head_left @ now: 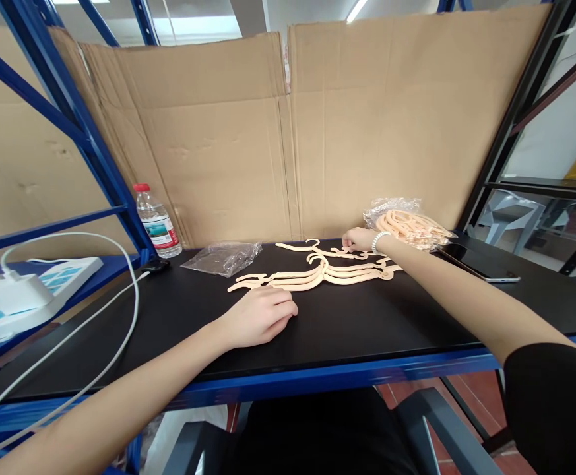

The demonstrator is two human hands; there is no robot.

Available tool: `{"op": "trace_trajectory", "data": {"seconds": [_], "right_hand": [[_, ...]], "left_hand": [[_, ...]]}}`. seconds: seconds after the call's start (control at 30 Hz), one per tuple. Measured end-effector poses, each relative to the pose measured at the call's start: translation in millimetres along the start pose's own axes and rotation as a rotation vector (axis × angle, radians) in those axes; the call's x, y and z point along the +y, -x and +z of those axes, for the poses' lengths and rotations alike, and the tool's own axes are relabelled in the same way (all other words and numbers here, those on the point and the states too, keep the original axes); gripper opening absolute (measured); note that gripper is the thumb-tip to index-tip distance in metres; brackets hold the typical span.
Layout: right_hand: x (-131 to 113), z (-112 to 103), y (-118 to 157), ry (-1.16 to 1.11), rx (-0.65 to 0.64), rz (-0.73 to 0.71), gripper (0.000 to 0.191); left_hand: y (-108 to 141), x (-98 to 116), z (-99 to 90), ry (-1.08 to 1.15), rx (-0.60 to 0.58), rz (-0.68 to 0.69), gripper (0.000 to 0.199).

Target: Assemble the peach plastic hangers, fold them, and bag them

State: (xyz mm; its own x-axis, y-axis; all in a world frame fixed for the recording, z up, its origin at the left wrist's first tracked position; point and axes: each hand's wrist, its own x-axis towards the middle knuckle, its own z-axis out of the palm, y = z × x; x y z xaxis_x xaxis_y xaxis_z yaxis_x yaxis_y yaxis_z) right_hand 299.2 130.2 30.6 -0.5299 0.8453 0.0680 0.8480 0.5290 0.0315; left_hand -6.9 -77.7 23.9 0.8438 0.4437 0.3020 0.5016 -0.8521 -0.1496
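Plastic hangers (300,287) look light, stiff, best taken by the neck; left hand (262,316) loose, empty; right hand (359,239), grip unclear.

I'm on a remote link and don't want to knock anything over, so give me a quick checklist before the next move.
1. Hands apart: ok; the left hand is in front of the hanger pile, the right hand behind it.
2. Right hand's grip on the rear hanger: cannot tell; the fingertips are hidden.
3. Bottle upright, red cap on: ok.
4. White cable clear of the pile: ok, well to its left.
5. Phone clear of the pile: ok, off to its right.
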Motion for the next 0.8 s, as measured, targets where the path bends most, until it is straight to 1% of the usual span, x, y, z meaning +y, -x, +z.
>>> {"op": "trace_trajectory", "data": {"seconds": [0.07, 0.17, 0.23, 0.27, 0.33, 0.37, 0.4, 0.47, 0.5, 0.53, 0.6, 0.63, 0.7, 0.73, 0.8], "right_hand": [[-0.7, -3.5, 2.8, -0.021, 0.035, 0.014, 0.013], [-3.8, -13.5, 8.8, -0.05, 0.147, 0.048, 0.008], [-11.3, -24.2, 15.0, -0.064, 0.239, 0.067, 0.008], [-18.0, -30.5, 19.3, -0.078, 0.29, 0.065, 0.009], [-38.0, -43.8, 31.0, -0.12, 0.389, 0.016, 0.009], [-51.0, -50.0, 38.3, -0.196, 0.481, -0.084, 0.006], [-65.3, -55.6, 46.1, -0.263, 0.553, -0.223, 0.006], [-94.7, -64.2, 62.1, -0.347, 0.644, -0.447, 0.009], [-108.0, -67.0, 69.1, -0.355, 0.654, -0.525, 0.01], [-119.5, -68.9, 75.0, -0.342, 0.658, -0.584, 0.012], [-134.7, -71.1, 81.4, -0.299, 0.663, -0.648, 0.014], [-137.9, -71.8, 81.6, -0.285, 0.665, -0.665, 0.014], [-135.6, -72.8, 75.2, -0.288, 0.668, -0.662, 0.013], [-130.6, -73.1, 68.8, -0.301, 0.668, -0.633, 0.017], [-115.4, -71.3, 51.2, -0.329, 0.637, -0.498, 0.036]], "left_hand": [[-0.2, 1.9, -0.8, 0.009, 0.003, -0.006, 0.027], [-0.3, 4.0, -0.3, 0.108, 0.036, -0.052, 0.025], [-1.7, 4.2, 0.9, 0.263, 0.092, -0.136, 0.021], [-3.4, 4.0, 1.2, 0.373, 0.127, -0.197, 0.018], [-9.8, 3.5, 0.5, 0.654, 0.198, -0.348, 0.017], [-14.5, 3.6, -0.8, 0.813, 0.225, -0.435, 0.02], [-20.1, 4.2, -2.7, 0.981, 0.24, -0.523, 0.024], [-33.0, 6.8, -7.4, 1.293, 0.251, -0.685, 0.034], [-39.5, 8.8, -9.8, 1.436, 0.246, -0.733, 0.037], [-45.4, 10.9, -12.0, 1.552, 0.249, -0.751, 0.035], [-54.1, 14.1, -15.0, 1.694, 0.296, -0.739, 0.025], [-56.4, 14.5, -15.7, 1.729, 0.323, -0.727, 0.021], [-57.1, 11.8, -16.0, 1.745, 0.379, -0.719, 0.018], [-55.7, 8.5, -15.7, 1.737, 0.409, -0.724, 0.018], [-50.3, -1.3, -14.5, 1.709, 0.493, -0.756, 0.015]]}}
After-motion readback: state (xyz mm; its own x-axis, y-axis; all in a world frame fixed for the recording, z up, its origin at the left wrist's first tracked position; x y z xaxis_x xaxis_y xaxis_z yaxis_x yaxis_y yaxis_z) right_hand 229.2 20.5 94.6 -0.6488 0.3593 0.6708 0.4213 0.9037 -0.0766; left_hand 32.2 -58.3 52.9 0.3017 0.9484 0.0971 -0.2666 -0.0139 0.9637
